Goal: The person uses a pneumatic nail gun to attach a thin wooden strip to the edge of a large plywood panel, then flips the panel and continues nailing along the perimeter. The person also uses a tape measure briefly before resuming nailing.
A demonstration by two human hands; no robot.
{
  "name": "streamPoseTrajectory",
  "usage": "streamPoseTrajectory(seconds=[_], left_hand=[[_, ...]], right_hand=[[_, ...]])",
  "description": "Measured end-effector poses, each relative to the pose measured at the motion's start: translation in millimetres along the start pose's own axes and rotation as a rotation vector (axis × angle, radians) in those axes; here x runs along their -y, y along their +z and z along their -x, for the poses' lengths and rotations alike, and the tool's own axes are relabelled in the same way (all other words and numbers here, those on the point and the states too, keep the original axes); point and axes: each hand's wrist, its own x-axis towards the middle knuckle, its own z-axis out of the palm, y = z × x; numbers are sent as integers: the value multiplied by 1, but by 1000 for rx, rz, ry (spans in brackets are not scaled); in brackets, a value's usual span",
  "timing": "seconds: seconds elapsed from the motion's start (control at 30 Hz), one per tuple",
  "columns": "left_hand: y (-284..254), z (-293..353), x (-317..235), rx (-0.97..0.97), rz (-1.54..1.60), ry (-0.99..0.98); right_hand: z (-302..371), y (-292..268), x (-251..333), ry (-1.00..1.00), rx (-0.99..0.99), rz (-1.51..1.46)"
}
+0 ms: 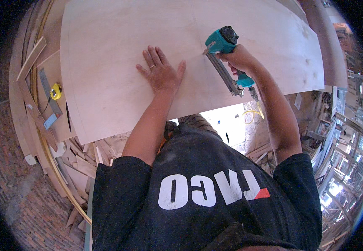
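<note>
At one o'clock, right grip (pixel 241 60) clasps nail gun (pixel 222 73), handle (pixel 244 80) mostly hidden; left grip (pixel 163 74) lies spread on board (pixel 110 96).

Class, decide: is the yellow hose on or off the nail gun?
On. The yellow hose meets the metal fitting beneath the right hand gripping the teal nail gun.

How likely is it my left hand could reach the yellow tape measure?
Probably yes: the left hand lies flat on the board, holding nothing, and no object seems to block its way left to the tape measure.
</note>
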Motion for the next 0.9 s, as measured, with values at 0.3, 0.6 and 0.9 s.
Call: streamPoseTrajectory(seconds=[0.3,0.6,0.9], left_hand=[[1,1,-5,-14,2,4],[3,-2,-2,-39,-1,9],[8,0,-1,-69,-23,6]], right_hand=[[20,2,-2,20,-2,59],[24,11,-6,-20,-31,53],[65,22,-34,47,35,39]])
